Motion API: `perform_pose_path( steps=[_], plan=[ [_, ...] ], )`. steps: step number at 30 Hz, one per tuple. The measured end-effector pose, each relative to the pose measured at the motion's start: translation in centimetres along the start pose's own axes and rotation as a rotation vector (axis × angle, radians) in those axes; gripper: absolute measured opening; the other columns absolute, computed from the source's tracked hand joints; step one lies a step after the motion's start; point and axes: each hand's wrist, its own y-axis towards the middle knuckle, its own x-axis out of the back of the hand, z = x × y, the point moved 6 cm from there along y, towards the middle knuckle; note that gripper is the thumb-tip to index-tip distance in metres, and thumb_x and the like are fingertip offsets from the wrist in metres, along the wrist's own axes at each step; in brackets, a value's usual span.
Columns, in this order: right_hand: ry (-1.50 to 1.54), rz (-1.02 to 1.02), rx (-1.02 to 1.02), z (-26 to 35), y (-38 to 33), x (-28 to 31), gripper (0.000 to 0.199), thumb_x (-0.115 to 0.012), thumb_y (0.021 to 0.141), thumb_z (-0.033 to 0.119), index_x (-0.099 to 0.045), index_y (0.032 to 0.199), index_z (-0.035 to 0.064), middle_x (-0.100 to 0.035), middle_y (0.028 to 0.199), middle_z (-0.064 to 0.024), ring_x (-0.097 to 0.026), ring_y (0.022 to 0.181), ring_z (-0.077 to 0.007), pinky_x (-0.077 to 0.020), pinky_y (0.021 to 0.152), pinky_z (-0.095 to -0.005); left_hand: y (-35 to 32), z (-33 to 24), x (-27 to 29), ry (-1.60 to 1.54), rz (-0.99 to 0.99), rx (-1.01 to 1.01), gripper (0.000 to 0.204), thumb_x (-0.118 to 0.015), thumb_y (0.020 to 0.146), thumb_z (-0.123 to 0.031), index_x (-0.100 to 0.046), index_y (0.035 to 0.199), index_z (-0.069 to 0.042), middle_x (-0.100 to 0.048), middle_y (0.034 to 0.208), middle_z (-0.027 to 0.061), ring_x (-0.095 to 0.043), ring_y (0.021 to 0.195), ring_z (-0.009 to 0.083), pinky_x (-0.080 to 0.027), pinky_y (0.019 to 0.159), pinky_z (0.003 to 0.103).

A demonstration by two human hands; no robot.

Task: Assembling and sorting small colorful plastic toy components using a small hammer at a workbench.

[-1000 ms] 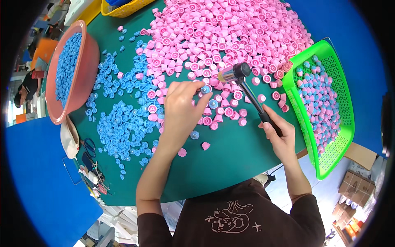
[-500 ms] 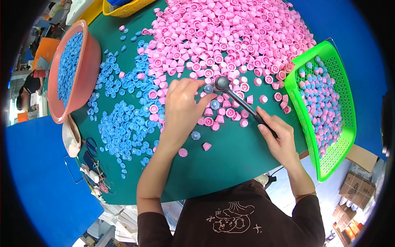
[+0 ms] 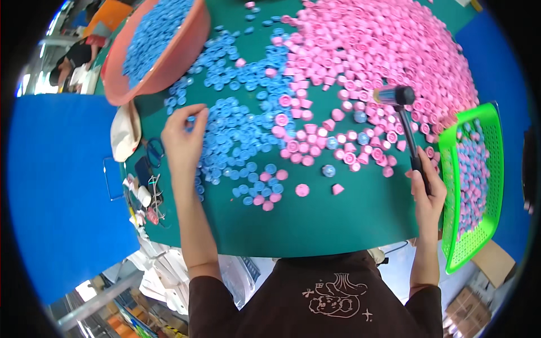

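Note:
My right hand point(image 3: 429, 194) grips the black handle of a small hammer point(image 3: 413, 132). Its head is up over the near right part of the heap of pink cup-shaped pieces point(image 3: 360, 48). Over the left edge of the scattered blue round caps point(image 3: 231, 135), my left hand point(image 3: 183, 138) has thumb and fingertips drawn together. Whatever it may pinch is too small or hidden to make out. A few clear-topped blue caps, one of them a blue cap point(image 3: 328, 170) nearest me, sit among the loose pink pieces in the middle.
A salmon basin point(image 3: 189, 53) full of blue caps stands at the far left. On the right, a green basket point(image 3: 449, 191) holds joined pink-and-blue pieces. Scissors point(image 3: 155, 152), a white pouch point(image 3: 125, 132) and small tools lie along the table's left edge. Another person point(image 3: 76, 59) is in the background.
My left hand has left the pink pieces beside the hammer head and gone left to the blue caps. The hammer has moved right, away from them. The whole view has shifted.

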Motion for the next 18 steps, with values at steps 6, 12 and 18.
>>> perform_pose_path(
  steps=[6, 12, 18],
  plan=[
    [0.133, 0.102, -0.064, -0.3, -0.5, -2.0, 0.045, -0.056, 0.096, 0.013, -0.049, 0.139, 0.0031, -0.064, 0.084, -0.0020, -0.043, 0.056, -0.0001, -0.0317, 0.047, -0.0150, 0.0, -1.6, -3.5, 0.005, 0.178, -0.145, 0.012, -0.073, 0.077, -0.011, -0.072, 0.088, -0.005, -0.067, 0.084, 0.0071, -0.059, 0.077, 0.0204, -0.047, 0.070, 0.031],
    [0.107, 0.080, -0.081, 0.0, -1.4, -2.1, 0.044, -0.058, 0.095, 0.014, -0.051, 0.137, 0.0024, -0.064, 0.084, -0.0022, -0.044, 0.056, -0.0007, -0.0331, 0.048, -0.0159, -0.1, -3.3, -6.2, 0.048, 0.395, -0.258, 0.019, -0.075, 0.073, -0.012, -0.070, 0.089, -0.005, -0.062, 0.083, 0.0075, -0.057, 0.082, 0.0252, -0.044, 0.078, 0.037],
    [0.158, 0.031, -0.089, 0.2, -0.9, -1.1, 0.045, -0.059, 0.093, 0.010, -0.052, 0.137, 0.0038, -0.065, 0.085, -0.0011, -0.044, 0.058, -0.0013, -0.0338, 0.050, -0.0157, 0.8, -3.1, -7.4, 0.016, 0.471, -0.335, 0.025, -0.076, 0.071, -0.008, -0.069, 0.094, -0.002, -0.059, 0.084, 0.0100, -0.059, 0.083, 0.0253, -0.047, 0.076, 0.035]
  ],
)
